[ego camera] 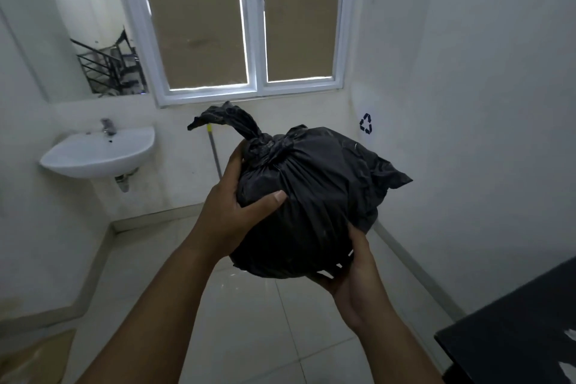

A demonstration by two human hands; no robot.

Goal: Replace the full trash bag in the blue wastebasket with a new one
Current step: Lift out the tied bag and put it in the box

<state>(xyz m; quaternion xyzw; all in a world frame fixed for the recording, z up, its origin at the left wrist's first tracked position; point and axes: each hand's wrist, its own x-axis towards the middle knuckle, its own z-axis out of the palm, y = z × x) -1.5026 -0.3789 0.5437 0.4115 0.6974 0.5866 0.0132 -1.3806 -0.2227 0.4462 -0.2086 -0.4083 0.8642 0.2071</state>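
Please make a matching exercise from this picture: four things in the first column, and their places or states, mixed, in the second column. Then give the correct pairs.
Things:
1. black trash bag
2. sink
3. recycling symbol
4. left hand

Places or states:
A. on the right wall
B. knotted shut, held up in both hands
C. fixed to the wall at the left, under a mirror
D. thumb pressed on the bag's side

Pairs: 1-B, 2-C, 3-A, 4-D

Black trash bag [314, 196], white sink [103, 153], white window frame [255, 22], dark-blue recycling symbol [366, 123]
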